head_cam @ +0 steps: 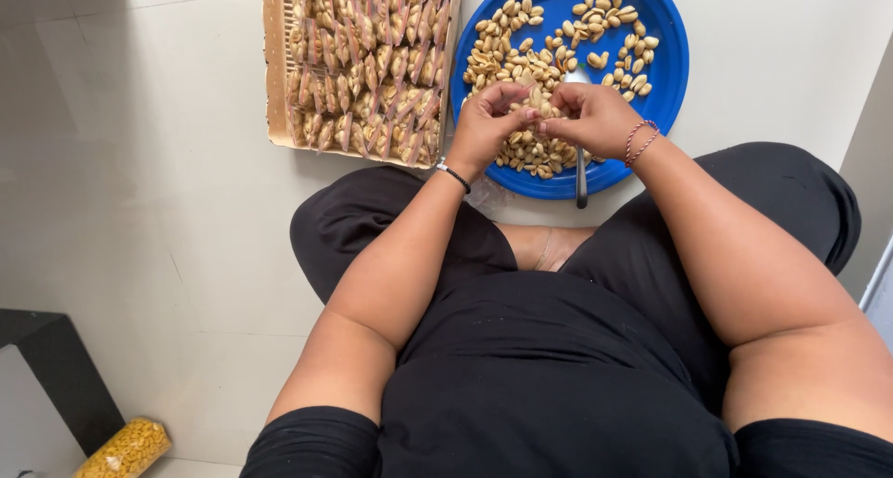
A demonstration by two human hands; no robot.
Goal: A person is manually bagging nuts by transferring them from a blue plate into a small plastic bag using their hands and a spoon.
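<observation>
1. At the far lower left, a clear bag of yellow grains (124,450) lies on the pale tiled floor (149,208) beside a dark box edge (56,366).
2. Further up, a shallow tan cardboard tray (273,69) holds rows of small clear packets filled with peanuts (367,59), packed close together.
3. The left hand (484,125) (black band at the wrist) has its fingers pinched together on something small and pale; it looks like a little packet, though I cannot tell for sure.
4. The right hand (595,117), with a red thread bracelet, meets it, fingertips pressed onto the same small thing just above the peanuts.
5. Below both hands sits the round blue plastic plate (665,64) of loose peanuts (521,64), with a dark-handled spoon (580,176) lying in it.
6. Judging by this, one packet is being filled or closed; finishing it calls for a steady pinch at its mouth.
</observation>
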